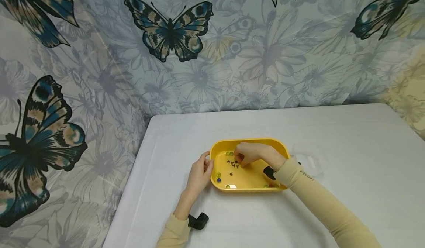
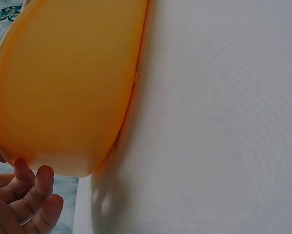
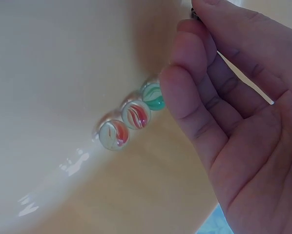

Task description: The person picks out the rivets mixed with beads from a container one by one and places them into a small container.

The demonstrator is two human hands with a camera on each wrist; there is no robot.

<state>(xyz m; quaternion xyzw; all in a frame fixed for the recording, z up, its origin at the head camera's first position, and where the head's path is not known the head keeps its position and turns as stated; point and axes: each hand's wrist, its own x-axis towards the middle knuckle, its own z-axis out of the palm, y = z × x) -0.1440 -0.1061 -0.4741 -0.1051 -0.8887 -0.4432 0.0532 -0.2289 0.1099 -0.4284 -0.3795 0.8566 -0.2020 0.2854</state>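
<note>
So the right hand [image 1: 247, 154] is down inside the yellow tub [image 1: 252, 143], fingers bent over a little cluster of small dark bits [image 1: 233, 163] on the tub floor. From the head view I honestly can't tell if it's pinching one of them or just hovering on top. In the right wrist view the fingers [image 3: 195, 117] look loosely bent with nothing in the palm, and three glass marbles [image 3: 132, 120] sit in a row just past the fingertips: two clear with orange-red swirls, one green.

The left hand [image 1: 200, 171] is at the left end of the tub, fingers curled against the outside rim; the left wrist view shows the fingertips [image 2: 36, 185] tucked right under the rounded orange-yellow wall [image 2: 63, 83].

The tub itself is an oval, glossy yellow plastic thing, sitting a bit below the middle of the frame on a white table [image 1: 348, 137]. More marbles [image 1: 218, 177] lie along its left and near edges, greenish, yellow and one blue.

Behind the table, filling the top of the frame, hangs a butterfly-print curtain [image 1: 169, 30].
</note>
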